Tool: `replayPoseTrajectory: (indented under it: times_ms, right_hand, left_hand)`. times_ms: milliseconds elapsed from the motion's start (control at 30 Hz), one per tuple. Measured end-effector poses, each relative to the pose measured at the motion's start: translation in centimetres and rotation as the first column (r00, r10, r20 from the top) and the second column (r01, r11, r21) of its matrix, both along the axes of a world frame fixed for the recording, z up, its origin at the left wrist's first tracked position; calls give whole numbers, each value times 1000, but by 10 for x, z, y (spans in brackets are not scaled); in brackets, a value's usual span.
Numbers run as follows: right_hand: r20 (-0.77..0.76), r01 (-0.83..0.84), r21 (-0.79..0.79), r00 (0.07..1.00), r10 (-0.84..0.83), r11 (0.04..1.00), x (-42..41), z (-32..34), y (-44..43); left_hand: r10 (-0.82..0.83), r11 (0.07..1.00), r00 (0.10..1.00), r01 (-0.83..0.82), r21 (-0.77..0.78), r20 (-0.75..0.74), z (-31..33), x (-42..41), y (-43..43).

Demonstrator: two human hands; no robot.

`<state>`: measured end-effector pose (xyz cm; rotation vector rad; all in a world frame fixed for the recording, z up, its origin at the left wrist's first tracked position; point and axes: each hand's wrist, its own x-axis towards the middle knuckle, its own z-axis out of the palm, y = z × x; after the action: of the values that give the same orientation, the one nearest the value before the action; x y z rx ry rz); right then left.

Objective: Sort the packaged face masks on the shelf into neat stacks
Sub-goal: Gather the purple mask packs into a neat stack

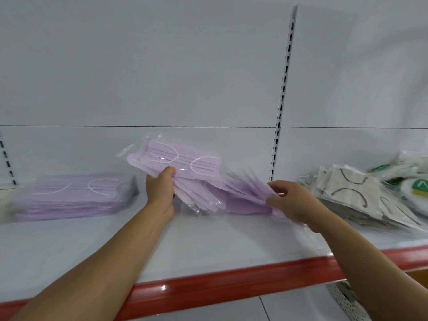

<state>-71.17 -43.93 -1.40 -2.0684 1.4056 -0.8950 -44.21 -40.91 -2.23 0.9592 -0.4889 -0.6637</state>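
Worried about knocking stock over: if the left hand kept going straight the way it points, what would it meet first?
The left hand grips the raised lilac mask packs; beyond them, the shelf's white back panel looks next in line, though the depth is hard to judge.

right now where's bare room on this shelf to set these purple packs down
Widest: the shelf front strip, between the red edge and the fanned purple packs your left hand and right hand grip. Narrow gap between those and the neat purple stack at left. Crowded right: beige packs piled loosely.
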Motion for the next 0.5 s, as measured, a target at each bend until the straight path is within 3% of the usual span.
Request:
replayPoseTrajectory:
  times_ms: [100, 267, 367, 500]
  right_hand:
    - [231, -55, 102, 972, 30, 993, -7, 9, 2]
    - [460, -6, -24, 888, 16, 1000, 3, 19, 8]
    - [379, -41, -197, 918, 115, 979, 33, 17, 12]
    - [-2, -216, -385, 973, 233, 898, 84, 10, 14]
  left_hand:
    - [27, 1000, 999, -26, -10, 25, -1, 0, 0]
    - [112, 993, 993, -111, -46, 30, 2, 0, 0]
    - [73, 997, 996, -70, -38, 57, 2, -3, 2]
    - [-17, 999, 997, 19, -27, 69, 4, -6, 4]
